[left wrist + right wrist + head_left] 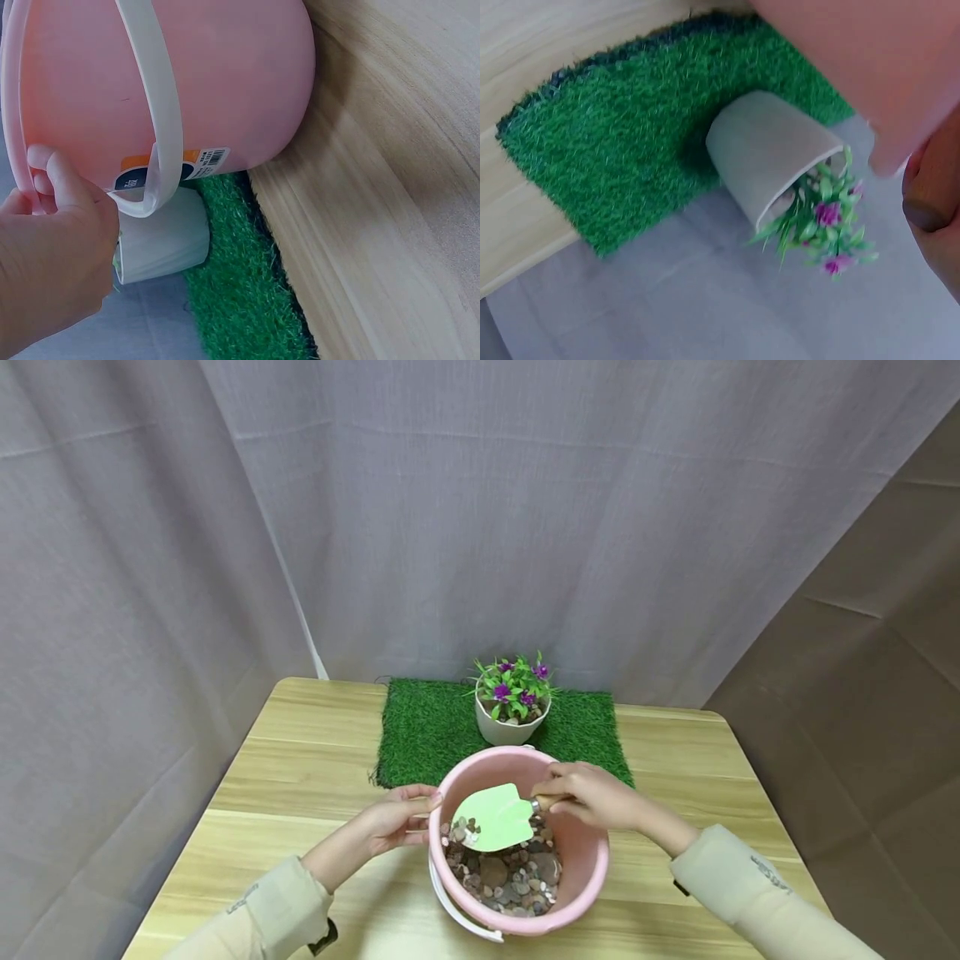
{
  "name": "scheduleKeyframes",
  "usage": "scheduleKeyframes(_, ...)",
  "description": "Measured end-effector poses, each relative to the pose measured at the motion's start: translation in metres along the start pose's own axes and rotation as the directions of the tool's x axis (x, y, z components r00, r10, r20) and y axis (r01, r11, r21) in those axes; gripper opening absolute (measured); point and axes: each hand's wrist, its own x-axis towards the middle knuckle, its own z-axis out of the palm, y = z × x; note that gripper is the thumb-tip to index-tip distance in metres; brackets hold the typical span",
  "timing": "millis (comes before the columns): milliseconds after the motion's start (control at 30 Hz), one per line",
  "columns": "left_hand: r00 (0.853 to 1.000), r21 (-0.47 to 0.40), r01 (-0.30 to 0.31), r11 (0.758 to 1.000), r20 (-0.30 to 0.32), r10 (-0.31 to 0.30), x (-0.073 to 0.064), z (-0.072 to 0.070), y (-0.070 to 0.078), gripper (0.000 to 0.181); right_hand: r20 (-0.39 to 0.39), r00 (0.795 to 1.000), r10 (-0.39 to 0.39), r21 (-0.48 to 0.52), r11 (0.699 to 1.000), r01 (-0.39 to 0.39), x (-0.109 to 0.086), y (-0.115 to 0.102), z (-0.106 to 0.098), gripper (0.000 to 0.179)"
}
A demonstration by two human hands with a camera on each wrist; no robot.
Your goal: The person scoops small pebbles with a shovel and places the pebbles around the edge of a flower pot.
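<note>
A pink bucket (592, 885) stands at the front of the table with pebbles (517, 881) in its bottom. My left hand (393, 820) grips its rim at the left side, thumb and fingers on either side of the edge, as the left wrist view also shows. My right hand (588, 793) holds a trowel by its wooden handle (937, 187). The trowel's light green blade (495, 817) points left inside the bucket mouth, above the pebbles, with a few small stones at its tip. The bucket's white handle (161, 97) hangs down on the outside.
Behind the bucket, a white pot (502, 731) of green leaves and purple flowers (517, 681) stands on a strip of artificial grass (420, 735). The wooden table (300, 777) has grey curtains (450, 527) behind and to the left, with brown cloth (862, 693) at right.
</note>
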Motion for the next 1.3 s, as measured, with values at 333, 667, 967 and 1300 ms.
scheduleKeyframes(333, 1.000, 0.002, 0.001, 1.000, -0.001, -0.001, 0.000, -0.001, 0.001, 0.026, -0.035, 0.997, 0.062, 0.067, 0.996, -0.060, -0.006, 0.013, -0.020, 0.029)
scheduleKeyframes(667, 1.000, -0.008, -0.005, 1.000, 0.004, 0.005, 0.001, -0.001, -0.001, 0.018, -0.083, 0.977, 0.196, 0.081, 0.979, -0.189, -0.021, 0.036, -0.043, 0.027)
scheduleKeyframes(967, 1.000, -0.011, -0.009, 1.000, 0.007, 0.009, 0.000, 0.000, 0.000, 0.016, -0.116, 0.950, 0.290, 0.123, 0.953, -0.276, -0.038, 0.064, -0.053, 0.025)
scheduleKeyframes(1300, 1.000, 0.002, -0.004, 1.000, -0.001, 0.004, 0.000, 0.000, 0.001, 0.016, -0.081, 0.917, 0.390, 0.078, 0.920, -0.384, -0.046, 0.085, -0.050, 0.024)
